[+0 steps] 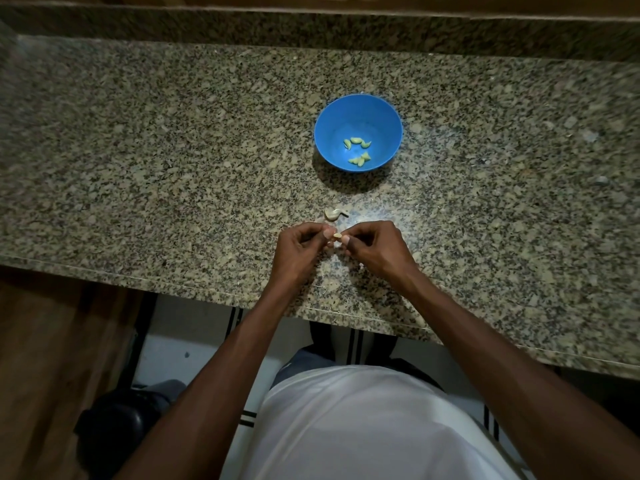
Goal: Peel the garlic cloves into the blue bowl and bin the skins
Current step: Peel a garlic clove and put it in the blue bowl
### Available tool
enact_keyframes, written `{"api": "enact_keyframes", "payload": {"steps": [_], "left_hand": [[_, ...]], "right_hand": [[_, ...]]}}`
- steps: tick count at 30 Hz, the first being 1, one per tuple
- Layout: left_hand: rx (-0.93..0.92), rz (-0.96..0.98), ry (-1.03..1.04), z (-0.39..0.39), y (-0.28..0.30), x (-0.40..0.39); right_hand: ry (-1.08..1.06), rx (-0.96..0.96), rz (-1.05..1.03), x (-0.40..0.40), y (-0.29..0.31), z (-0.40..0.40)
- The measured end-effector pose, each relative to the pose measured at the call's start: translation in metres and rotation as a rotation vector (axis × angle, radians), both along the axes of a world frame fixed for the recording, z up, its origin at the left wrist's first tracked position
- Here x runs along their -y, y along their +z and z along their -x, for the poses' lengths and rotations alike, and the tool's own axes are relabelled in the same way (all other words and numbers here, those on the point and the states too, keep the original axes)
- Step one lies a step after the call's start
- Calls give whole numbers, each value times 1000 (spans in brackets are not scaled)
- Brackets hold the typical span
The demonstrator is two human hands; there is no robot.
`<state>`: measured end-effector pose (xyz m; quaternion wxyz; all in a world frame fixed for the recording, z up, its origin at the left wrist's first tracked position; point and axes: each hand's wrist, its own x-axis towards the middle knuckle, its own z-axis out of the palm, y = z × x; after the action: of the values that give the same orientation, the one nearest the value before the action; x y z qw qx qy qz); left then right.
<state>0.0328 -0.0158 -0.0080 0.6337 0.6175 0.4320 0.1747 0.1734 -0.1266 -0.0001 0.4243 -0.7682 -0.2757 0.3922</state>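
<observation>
A small garlic clove (337, 235) sits between the two hands, a little below the middle of the frame. The left hand (300, 244) pinches it from the left side with the thumb and the curled fingers. The right hand (374, 247) pinches it from the right side in the same way, so each grip is closed tight on the one clove and the fingertips of both hands almost meet. The hands are above the front part of the tabletop (173, 168), which is speckled stone.

Just above the hands, a pale piece of garlic skin (333, 215) lies on the tabletop, curved, with a dark thin end. It is not possible to tell if it is only skin or a whole clove.

Higher in the frame, a little to the right of the middle, stands the blue bowl (358, 112). Inside it are several peeled cloves (358, 150), yellowish, in two small groups at the bottom.

At the bottom of the frame a white shirt (363, 427) is visible, and in the lower left a dark round object (117, 424) on the floor.
</observation>
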Motion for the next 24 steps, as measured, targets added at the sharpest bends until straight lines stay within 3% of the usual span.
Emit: {"api": "enact_keyframes", "payload": {"steps": [11, 24], "left_hand": [[30, 91, -51, 2, -1, -1], [-54, -72, -92, 16, -1, -2]], "right_hand": [[-44, -211, -34, 2, -6, -4], [-17, -313, -22, 4, -14, 0]]}}
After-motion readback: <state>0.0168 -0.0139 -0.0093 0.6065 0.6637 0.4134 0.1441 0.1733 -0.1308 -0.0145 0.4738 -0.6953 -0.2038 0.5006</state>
